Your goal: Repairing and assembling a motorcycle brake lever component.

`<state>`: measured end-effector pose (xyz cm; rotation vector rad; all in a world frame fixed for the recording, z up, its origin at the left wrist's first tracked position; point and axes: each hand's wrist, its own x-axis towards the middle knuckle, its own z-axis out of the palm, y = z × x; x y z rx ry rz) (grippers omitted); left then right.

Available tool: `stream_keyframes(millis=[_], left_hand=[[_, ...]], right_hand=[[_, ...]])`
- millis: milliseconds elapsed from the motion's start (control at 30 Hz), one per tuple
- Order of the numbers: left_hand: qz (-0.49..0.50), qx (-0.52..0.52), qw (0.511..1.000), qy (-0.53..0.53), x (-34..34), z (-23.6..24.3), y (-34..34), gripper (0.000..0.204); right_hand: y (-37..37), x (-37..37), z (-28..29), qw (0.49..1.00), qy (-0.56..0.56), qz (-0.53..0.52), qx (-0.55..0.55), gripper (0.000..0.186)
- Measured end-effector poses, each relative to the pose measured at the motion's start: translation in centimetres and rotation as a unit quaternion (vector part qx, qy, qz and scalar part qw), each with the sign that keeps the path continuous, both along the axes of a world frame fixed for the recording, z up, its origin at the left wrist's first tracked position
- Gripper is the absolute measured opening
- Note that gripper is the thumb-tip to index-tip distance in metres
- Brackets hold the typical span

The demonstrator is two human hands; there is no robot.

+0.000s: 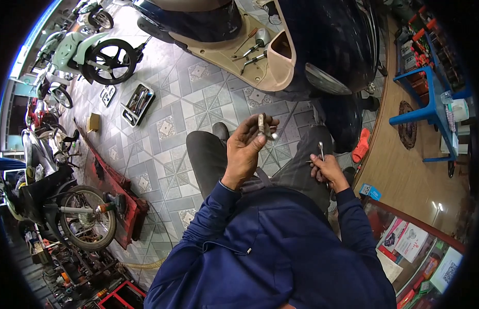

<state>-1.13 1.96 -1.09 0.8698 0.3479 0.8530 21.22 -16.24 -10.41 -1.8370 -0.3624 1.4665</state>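
Observation:
My left hand is raised above my lap, fingers closed round a small greyish metal part that stands up between thumb and fingers. What exactly the part is, I cannot make out. Lower and to the right, over my right thigh, my right hand grips a slim wrench whose shiny end points up and away from me. The two hands are apart. Beyond them stands a dark blue scooter with a cream footboard; a screwdriver and other tools lie on it.
On the tiled floor to the left sits an open tool case near a small cardboard box. Several motorcycles line the left side, one beside a red ramp. At right are a blue stool, a red-orange cloth and a glass-topped case.

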Motion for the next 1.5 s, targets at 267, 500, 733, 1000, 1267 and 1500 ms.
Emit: stream_keyframes(millis=[267, 500, 733, 1000, 1267, 1500], left_hand=[[-0.009, -0.115, 0.993, -0.032, -0.3, -0.2, 0.3, 0.038], [0.007, -0.097, 0.995, -0.001, -0.3, -0.8, 0.3, 0.032], [0.029, -0.016, 0.995, 0.092, -0.2, -1.0, -0.1, 0.027], [0.029, 0.045, 0.987, 0.152, -0.3, -0.4, -0.5, 0.028], [0.044, 0.092, 0.989, 0.109, -0.2, -1.7, -0.5, 0.027], [0.043, 0.074, 0.992, 0.095, -0.2, -1.7, -0.5, 0.024]], right_hand=[[-0.1, 0.2, -0.5, 1.0, 0.0, 0.003, -0.003, 0.043], [-0.2, 0.3, -0.8, 1.0, 0.002, 0.004, -0.004, 0.044], [-0.1, 0.3, -0.9, 1.0, 0.003, 0.001, -0.009, 0.045], [-0.2, 0.3, -0.9, 1.0, 0.006, -0.004, -0.005, 0.044], [-0.2, 0.3, -0.9, 1.0, 0.004, 0.003, -0.006, 0.044], [-0.2, 0.3, -0.8, 1.0, 0.006, -0.008, 0.001, 0.043]])
